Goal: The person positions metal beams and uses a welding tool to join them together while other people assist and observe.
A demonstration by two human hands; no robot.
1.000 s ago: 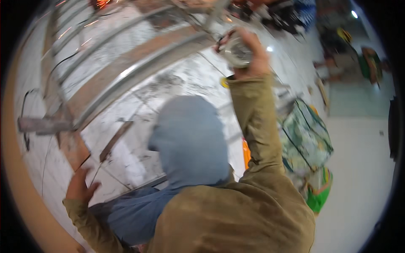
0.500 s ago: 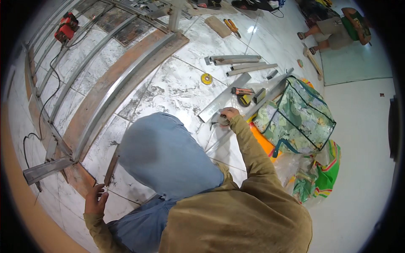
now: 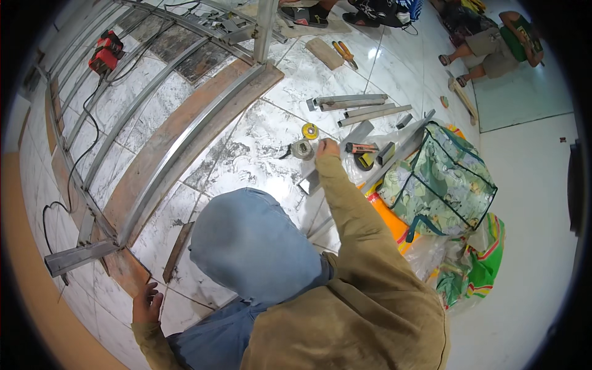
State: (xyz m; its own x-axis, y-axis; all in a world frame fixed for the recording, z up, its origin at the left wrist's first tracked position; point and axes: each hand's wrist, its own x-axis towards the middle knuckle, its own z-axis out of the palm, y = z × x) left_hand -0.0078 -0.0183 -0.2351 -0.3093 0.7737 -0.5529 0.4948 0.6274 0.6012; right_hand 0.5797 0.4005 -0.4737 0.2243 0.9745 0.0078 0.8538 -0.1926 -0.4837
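My right hand (image 3: 328,148) is over the floor with its fingers curled closed; what they hold, if anything, is hidden. Just left of its fingertips is a round grey tape measure (image 3: 302,149) with a dark strap. I cannot tell whether they touch. A yellow disc (image 3: 309,131) lies behind them, and a metal channel (image 3: 310,182) runs partly under my forearm. To the right rest an orange-and-black cutter (image 3: 362,148) and a yellow-black tape measure (image 3: 365,161). My left hand (image 3: 147,303) is open, fingers apart, near the end of a wooden board (image 3: 130,271).
A metal frame (image 3: 179,139) fills the left, with a red tool (image 3: 106,52) and cable on it. Cut tubes (image 3: 353,102) and orange-handled pliers (image 3: 345,55) lie farther off. A patterned bag (image 3: 438,179) stands right. Two other people are at the back. Blue cloth (image 3: 256,243) blocks the middle.
My right hand has moved away and left, and the grey tape measure with it; more of its casing shows beside the hand. The whole view has shifted slightly. My left hand stays nearly in place.
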